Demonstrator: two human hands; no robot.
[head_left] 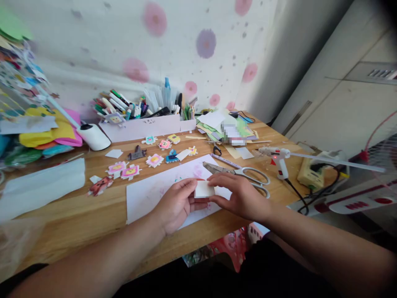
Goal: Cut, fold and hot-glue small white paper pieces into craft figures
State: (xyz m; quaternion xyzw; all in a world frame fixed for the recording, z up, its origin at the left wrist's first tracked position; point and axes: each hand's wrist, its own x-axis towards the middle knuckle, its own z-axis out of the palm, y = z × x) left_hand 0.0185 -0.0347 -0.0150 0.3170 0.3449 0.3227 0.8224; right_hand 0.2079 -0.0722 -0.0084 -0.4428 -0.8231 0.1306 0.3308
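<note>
Both hands, left (176,203) and right (238,195), pinch a small, blank white card (204,189) above the desk (93,207); no writing is readable.

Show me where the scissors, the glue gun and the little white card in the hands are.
scissors (245,171): head view, on the handle.
glue gun (281,159): head view, on the body.
white card (204,189): head view, on its face.

Bright, even daylight; soft, faint shadows under the scissors (245,173) and glue gun (277,157). No harsh glare on the table (93,207). Centre fairly sharp. Edges smeared and stretched by wide-angle distortion: paper stacks (27,107) at left blurred, top right corner vignetted dark. A pixelated patch (232,133) sits mid-table.
</note>
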